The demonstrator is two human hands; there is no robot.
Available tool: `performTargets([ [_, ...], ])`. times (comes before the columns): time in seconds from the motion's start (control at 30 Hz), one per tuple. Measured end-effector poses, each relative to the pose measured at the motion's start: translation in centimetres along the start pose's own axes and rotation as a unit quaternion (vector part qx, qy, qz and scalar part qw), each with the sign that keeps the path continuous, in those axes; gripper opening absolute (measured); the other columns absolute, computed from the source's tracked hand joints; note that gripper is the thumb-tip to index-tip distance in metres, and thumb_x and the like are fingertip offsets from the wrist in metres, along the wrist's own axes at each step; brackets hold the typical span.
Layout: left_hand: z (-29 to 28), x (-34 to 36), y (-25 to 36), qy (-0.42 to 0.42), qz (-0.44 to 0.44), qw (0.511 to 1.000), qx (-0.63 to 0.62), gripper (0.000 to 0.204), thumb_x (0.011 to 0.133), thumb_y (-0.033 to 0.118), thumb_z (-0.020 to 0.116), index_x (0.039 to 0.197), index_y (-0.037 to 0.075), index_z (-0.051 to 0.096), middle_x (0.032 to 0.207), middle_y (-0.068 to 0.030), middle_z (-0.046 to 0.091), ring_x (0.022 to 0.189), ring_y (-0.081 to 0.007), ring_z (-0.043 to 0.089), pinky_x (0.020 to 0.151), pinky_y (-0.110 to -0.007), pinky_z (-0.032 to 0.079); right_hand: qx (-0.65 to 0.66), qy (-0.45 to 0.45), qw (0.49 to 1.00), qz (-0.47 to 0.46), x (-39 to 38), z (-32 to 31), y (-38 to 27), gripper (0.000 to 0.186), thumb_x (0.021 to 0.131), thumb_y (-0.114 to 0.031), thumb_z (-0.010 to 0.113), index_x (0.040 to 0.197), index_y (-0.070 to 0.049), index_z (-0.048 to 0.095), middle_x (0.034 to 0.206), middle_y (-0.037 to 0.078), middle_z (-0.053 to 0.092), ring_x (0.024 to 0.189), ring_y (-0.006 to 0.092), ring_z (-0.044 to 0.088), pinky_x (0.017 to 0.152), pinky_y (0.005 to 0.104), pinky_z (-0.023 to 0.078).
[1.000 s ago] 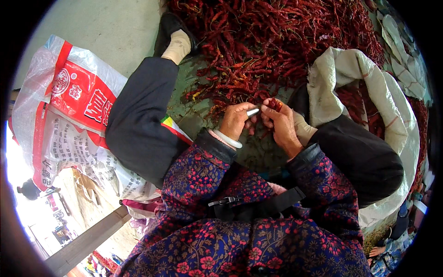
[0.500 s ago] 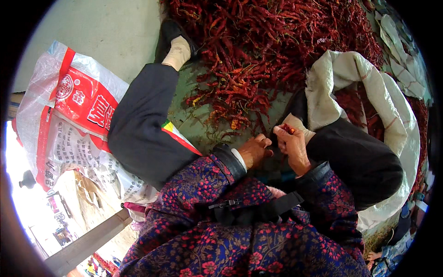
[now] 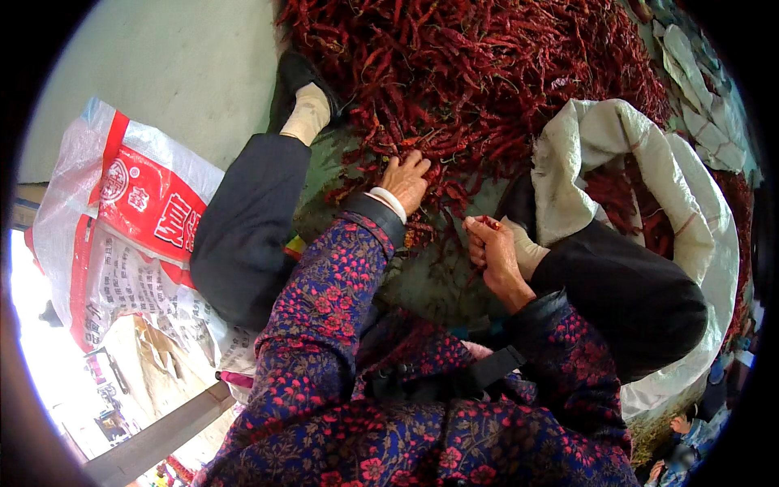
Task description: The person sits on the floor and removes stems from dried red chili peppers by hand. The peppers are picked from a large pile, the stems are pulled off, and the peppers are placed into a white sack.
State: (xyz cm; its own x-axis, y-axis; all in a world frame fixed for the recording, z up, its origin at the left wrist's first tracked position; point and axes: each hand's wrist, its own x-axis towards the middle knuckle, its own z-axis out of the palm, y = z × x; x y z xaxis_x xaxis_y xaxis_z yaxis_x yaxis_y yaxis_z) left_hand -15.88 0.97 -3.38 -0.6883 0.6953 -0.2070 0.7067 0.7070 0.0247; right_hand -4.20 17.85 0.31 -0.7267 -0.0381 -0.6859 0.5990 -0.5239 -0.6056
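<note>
A large heap of dried red chilies (image 3: 471, 73) spreads across the floor in front of me. My left hand (image 3: 406, 180) reaches out to its near edge, palm down and fingers extended over the chilies there. Closer to me and to the right, my right hand (image 3: 497, 258) is closed, thumb against fingers, with a bit of red chili (image 3: 487, 221) showing at the fingertips. The rest of that hold is hidden by the hand. A white woven sack (image 3: 686, 174) with a rolled-down rim stands at the right, with chilies inside it.
My dark-trousered legs are spread on either side, the left knee (image 3: 235, 235) and right knee (image 3: 649, 312) bent. A printed white and red plastic sack (image 3: 146, 211) lies at the left. Part of another person (image 3: 690, 438) appears at the lower right.
My left hand has moved away from my right hand, forward to the heap's edge. The right hand stays nearly in place, shifted slightly left, its pinch still closed.
</note>
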Motion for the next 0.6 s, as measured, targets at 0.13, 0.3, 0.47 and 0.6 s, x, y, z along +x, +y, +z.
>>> performTargets([
  [0.13, 0.5, -1.1, -2.3, 0.102, -0.033, 0.993, -0.04, 0.018, 0.066, 0.006, 0.057, 0.079, 0.012, 0.069, 0.104, -0.0038, 0.056, 0.107, -0.0228, 0.042, 0.086, -0.043, 0.036, -0.007, -0.023, 1.0, 0.013, 0.6, 0.5, -0.2, 0.012, 0.082, -0.016, 0.056, 0.078, -0.005, 0.054, 0.055, -0.005, 0.036, 0.043, 0.0048, 0.03, 0.039, 0.0208, 0.021],
  [0.3, -2.3, -2.6, -3.8, 0.23, -0.097, 0.916, -0.313, 0.03, 0.061, -0.008, 0.049, 0.077, 0.01, 0.067, 0.074, -0.0065, 0.057, 0.086, -0.0241, 0.049, 0.081, -0.033, 0.041, 0.002, -0.065, 0.998, -0.001, 1.1, 1.0, -0.8, 0.015, 0.084, -0.018, 0.055, 0.081, -0.003, 0.055, 0.06, -0.004, 0.041, 0.049, 0.0054, 0.035, 0.043, 0.0213, 0.026],
  [0.47, -5.2, -4.8, -2.6, 0.189, -0.124, 0.716, -0.661, 0.03, 0.064, -0.009, 0.04, 0.078, 0.001, 0.065, 0.081, -0.0086, 0.062, 0.078, -0.0169, 0.057, 0.072, -0.027, 0.044, 0.033, -0.087, 0.993, -0.072, 2.4, 1.9, -1.0, 0.016, 0.086, -0.017, 0.052, 0.09, -0.002, 0.057, 0.07, -0.001, 0.05, 0.056, 0.0068, 0.04, 0.047, 0.0211, 0.031],
  [0.6, -5.0, -6.0, -1.7, 0.135, -0.071, 0.573, -0.806, 0.019, 0.071, -0.004, 0.045, 0.08, 0.003, 0.06, 0.083, -0.0114, 0.06, 0.078, -0.0197, 0.059, 0.069, -0.029, 0.046, 0.043, -0.102, 0.988, -0.105, 2.6, 2.3, -1.9, 0.02, 0.086, -0.015, 0.053, 0.101, -0.002, 0.057, 0.083, 0.003, 0.055, 0.061, 0.0072, 0.043, 0.05, 0.0208, 0.033],
])
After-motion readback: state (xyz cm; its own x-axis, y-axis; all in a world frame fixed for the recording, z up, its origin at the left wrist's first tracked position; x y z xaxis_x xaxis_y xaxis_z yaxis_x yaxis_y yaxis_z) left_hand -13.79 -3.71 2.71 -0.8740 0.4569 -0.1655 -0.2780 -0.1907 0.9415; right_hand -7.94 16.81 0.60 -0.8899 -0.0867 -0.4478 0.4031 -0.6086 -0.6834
